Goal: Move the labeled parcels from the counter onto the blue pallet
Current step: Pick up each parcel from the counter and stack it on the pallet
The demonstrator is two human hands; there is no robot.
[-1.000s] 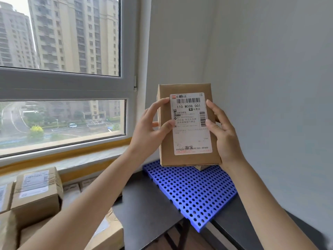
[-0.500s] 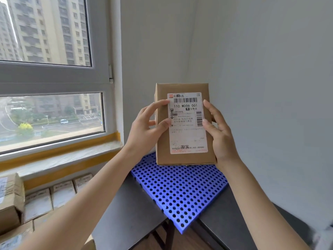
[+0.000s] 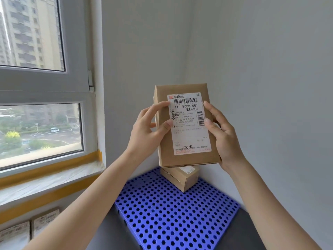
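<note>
A brown cardboard parcel with a white shipping label facing me is held upright in the air above the far end of the blue perforated pallet. My left hand grips its left edge, fingers and thumb curled onto the front. My right hand grips its right edge the same way. A second, smaller parcel lies on the pallet in the far corner, partly hidden behind the held one.
The pallet rests on a dark table set into a corner of grey walls. A window with a taped sill runs along the left. More labeled parcels lie at the lower left edge.
My view has swung right, so the window and the counter parcels slid left. The held parcel sits slightly further over the pallet, and the smaller parcel under it now shows.
</note>
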